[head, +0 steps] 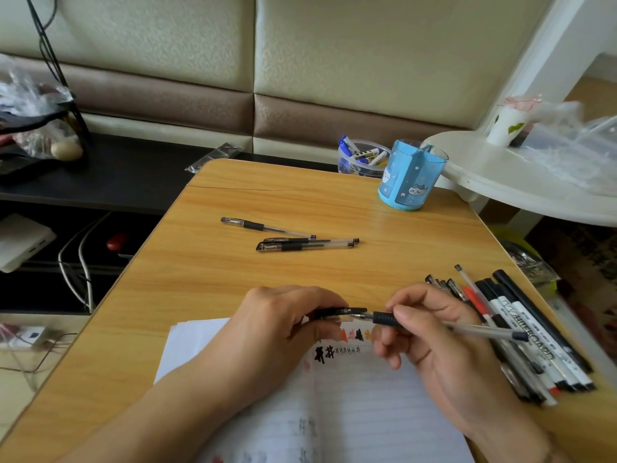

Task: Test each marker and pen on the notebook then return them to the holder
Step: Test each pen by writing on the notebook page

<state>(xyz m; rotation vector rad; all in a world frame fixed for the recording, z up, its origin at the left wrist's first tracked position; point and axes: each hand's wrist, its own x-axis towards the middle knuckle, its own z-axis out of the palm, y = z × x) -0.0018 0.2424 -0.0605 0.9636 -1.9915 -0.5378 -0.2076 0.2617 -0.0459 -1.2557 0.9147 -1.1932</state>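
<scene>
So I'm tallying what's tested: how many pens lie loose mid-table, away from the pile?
3. One clear black-grip pen lies alone to the left; two more lie side by side just right of it, touching. None seems hidden.

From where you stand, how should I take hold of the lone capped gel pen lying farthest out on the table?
Pinch the lone gel pen from above at its black rubber grip, near the capped left end. It lies flat, apart from the pair of pens beside it, with bare wooden table around it.
</scene>
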